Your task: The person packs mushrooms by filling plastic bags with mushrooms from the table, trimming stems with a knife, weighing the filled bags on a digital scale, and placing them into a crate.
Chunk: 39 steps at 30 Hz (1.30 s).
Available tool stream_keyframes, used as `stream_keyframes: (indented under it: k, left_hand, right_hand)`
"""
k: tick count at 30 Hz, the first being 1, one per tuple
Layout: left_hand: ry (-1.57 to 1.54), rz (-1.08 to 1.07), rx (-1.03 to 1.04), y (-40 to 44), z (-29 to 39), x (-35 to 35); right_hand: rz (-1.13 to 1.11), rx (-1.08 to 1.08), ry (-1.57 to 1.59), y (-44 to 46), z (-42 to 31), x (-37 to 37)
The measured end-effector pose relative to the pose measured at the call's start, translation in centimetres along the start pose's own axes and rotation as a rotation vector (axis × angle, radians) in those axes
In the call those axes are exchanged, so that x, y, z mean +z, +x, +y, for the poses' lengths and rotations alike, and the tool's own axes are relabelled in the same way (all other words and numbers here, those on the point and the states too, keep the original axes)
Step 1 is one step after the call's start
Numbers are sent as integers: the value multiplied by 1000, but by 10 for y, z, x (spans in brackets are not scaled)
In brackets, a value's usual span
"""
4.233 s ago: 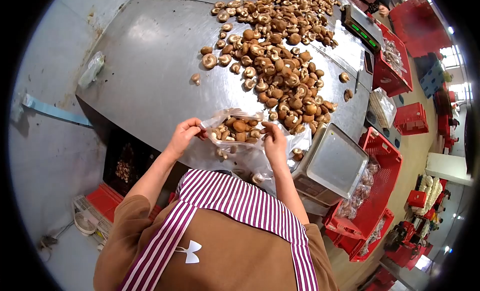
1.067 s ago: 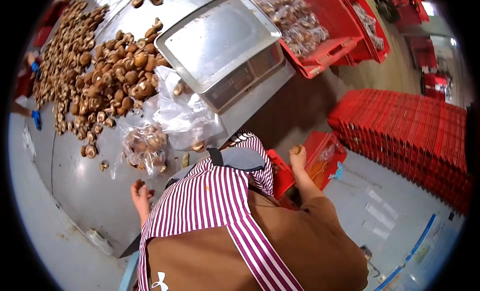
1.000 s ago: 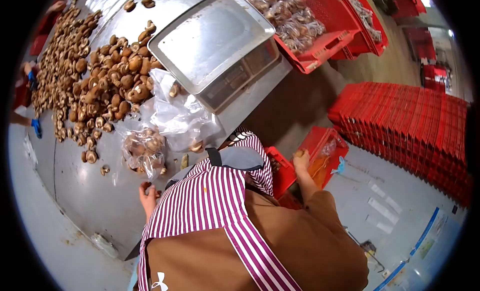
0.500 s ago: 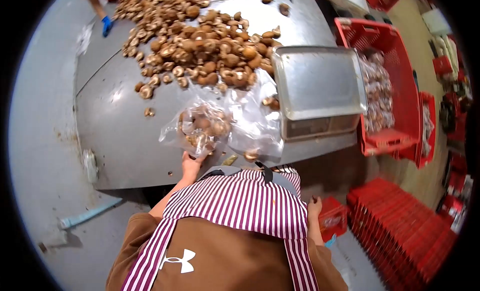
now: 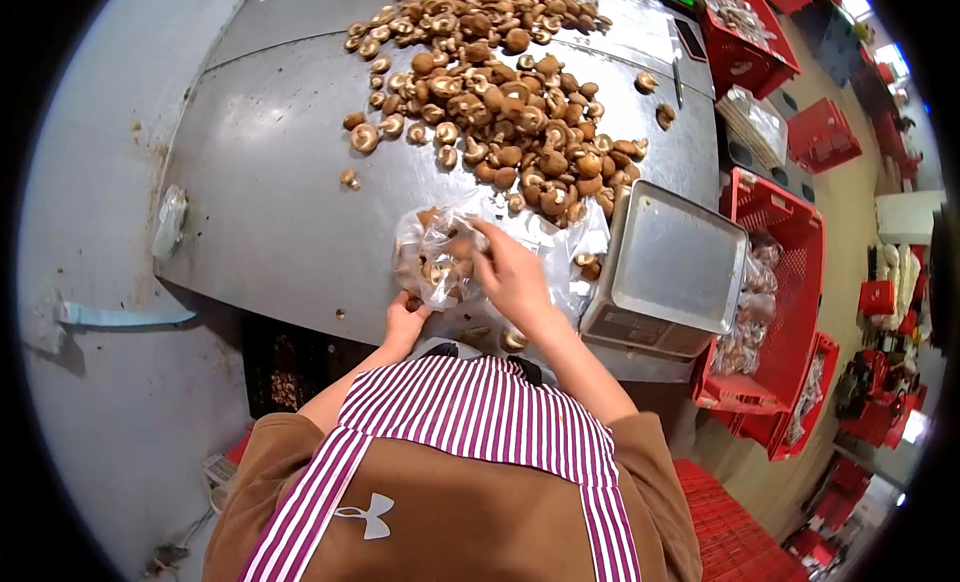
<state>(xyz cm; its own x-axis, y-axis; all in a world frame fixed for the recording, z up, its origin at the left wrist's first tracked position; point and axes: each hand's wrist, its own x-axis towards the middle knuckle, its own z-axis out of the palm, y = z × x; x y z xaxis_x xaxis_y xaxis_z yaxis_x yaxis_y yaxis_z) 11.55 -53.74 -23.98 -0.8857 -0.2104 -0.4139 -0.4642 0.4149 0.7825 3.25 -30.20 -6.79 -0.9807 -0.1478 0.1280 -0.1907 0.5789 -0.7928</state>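
A clear plastic bag (image 5: 437,257) with brown mushrooms inside lies on the metal table near my body. My left hand (image 5: 404,324) grips the bag's near edge, thumb and fingers closed on the plastic. On the bag's right side, my right hand (image 5: 514,279) has its fingers curled against the film, also holding it. More loose clear plastic (image 5: 568,244) lies just right of that hand, with a few mushrooms by it. Beyond the bag spreads a big heap of mushrooms (image 5: 500,102), caps and stems mixed.
At right stands a metal box with a shallow tray top (image 5: 680,257). Past it, a red crate (image 5: 790,322) holds packed bags. Stacked red crates (image 5: 735,522) stand low on the right. A pale blue pipe (image 5: 125,315) runs left of the table (image 5: 270,182).
My right hand has come up from beside my body on the right to the bag. My left hand stays at the bag's near edge. The view has shifted; a blue-gloved hand is no longer visible.
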Motion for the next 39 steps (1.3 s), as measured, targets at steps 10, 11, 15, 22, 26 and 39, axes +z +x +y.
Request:
stream_keyframes:
  k: [10, 11, 15, 22, 26, 39]
  left_hand:
    - [-323, -82, -383, -20, 14, -49]
    - [-381, -26, -421, -26, 19, -65]
    - [-612, 137, -94, -36, 105, -111]
    - [-695, -205, 383, 11, 244, -53]
    - [-472, -245, 403, 46, 223, -18]
    - [976, -332, 497, 55, 150, -64]
  right_hand:
    - [-341, 93, -344, 31, 38, 44]
    - [-279, 120, -217, 23, 43, 34]
    - [-178, 218, 10, 8, 39, 12]
    - [-190, 27, -298, 16, 13, 54]
    - [-163, 96, -367, 4, 59, 63]
    - [-23, 464, 791, -27, 44, 26]
